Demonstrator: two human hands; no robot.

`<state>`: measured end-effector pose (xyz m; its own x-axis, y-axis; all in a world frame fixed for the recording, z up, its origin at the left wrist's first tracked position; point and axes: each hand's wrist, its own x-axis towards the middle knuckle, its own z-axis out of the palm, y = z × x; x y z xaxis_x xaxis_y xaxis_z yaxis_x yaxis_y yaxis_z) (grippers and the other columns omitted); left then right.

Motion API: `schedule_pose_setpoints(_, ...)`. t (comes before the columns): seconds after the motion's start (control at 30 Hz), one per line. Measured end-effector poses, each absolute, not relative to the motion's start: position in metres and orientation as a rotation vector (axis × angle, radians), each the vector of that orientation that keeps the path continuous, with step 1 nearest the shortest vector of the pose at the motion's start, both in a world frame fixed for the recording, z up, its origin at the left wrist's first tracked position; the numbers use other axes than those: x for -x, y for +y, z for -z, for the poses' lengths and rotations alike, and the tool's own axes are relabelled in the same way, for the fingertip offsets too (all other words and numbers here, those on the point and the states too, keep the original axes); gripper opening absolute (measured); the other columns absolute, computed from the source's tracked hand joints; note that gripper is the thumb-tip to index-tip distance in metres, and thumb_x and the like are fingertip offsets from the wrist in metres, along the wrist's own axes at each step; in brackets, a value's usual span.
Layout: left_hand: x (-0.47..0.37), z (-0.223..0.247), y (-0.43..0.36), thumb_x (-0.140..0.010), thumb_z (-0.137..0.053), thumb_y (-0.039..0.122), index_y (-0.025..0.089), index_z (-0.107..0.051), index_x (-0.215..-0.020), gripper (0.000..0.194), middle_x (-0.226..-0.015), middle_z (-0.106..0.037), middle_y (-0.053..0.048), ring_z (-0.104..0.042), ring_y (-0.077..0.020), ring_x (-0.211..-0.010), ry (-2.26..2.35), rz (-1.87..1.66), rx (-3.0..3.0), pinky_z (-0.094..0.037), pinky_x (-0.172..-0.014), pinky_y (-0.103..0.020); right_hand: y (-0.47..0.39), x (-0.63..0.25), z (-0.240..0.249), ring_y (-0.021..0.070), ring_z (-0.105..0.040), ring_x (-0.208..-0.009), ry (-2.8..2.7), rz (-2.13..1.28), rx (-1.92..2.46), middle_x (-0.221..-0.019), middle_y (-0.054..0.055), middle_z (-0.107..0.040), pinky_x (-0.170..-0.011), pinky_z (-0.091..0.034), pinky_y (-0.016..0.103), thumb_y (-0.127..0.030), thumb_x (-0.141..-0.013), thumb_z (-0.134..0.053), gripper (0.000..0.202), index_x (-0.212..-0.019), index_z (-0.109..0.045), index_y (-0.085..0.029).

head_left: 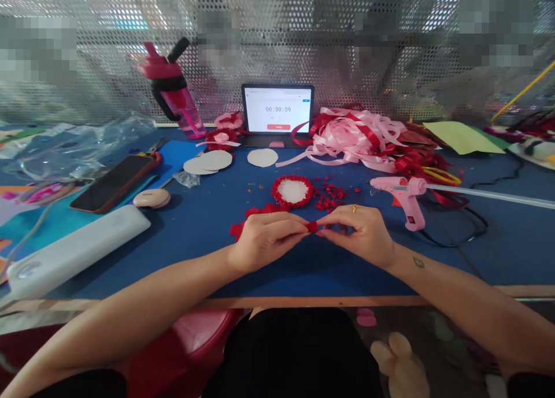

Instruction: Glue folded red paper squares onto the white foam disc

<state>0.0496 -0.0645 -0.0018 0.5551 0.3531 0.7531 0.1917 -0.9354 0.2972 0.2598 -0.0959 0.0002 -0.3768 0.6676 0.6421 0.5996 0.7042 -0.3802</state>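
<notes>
Fingers narrowed, our left hand (264, 239) and right hand (366, 230) pinch a red piece (312, 227) at twelve o'clock, seemingly folding; steadiness matters next.

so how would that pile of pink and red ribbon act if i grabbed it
The ribbon pile looks floppy, since its thin strips curl loosely. Its glossy surface suggests slipperiness, and the crossing loops may snag and drag along together.

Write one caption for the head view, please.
Both hands pinch a small red piece above the blue table, near a pink glue gun.
</notes>
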Motion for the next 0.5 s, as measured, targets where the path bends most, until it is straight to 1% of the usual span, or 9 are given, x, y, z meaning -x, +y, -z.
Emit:
schedule_pose_setpoints(0.17, -0.0511, 0.0029, -0.0646, -0.080, -0.060, 0.012, 0.015, -0.065, -0.082, 0.006, -0.082, -0.070, -0.004, -0.066, -0.0094, -0.077, 0.402, -1.262, -2.614, -0.054, -0.072, -0.016, -0.0963, -0.2605, 0.0006, 0.0064, -0.056, -0.056, -2.109, -0.162, 0.944, -0.070, -0.003, -0.068, -0.057, -0.044, 0.018, -0.024, -0.078, -0.065, 0.008, -0.083, -0.068, -0.019)
schedule_pose_setpoints(0.3, -0.0513, 0.0024, -0.0645, -0.081, -0.058, 0.013, 0.015, -0.064, -0.082, 0.006, -0.081, -0.069, -0.003, -0.066, -0.0094, -0.077, 0.423, -1.235, -2.633, -0.054, -0.070, -0.015, -0.0960, -0.2617, 0.0006, 0.0067, -0.057, -0.056, -2.110, -0.156, 0.928, -0.071, -0.003, -0.068, -0.057, -0.044, 0.019, -0.024, -0.079, -0.064, 0.006, -0.082, -0.067, -0.020)
schedule_pose_setpoints(0.5, -0.0510, 0.0047, -0.0626, -0.081, -0.058, 0.013, 0.015, -0.063, -0.084, 0.006, -0.082, -0.068, -0.004, -0.066, -0.0099, -0.078, 0.395, -1.200, -2.646, -0.054, -0.072, -0.016, -0.0963, -0.2606, 0.0006, 0.0073, -0.059, -0.060, -2.109, -0.164, 0.916, -0.074, -0.002, -0.069, -0.059, -0.045, 0.019, -0.023, -0.079, -0.064, 0.006, -0.083, -0.067, -0.020)
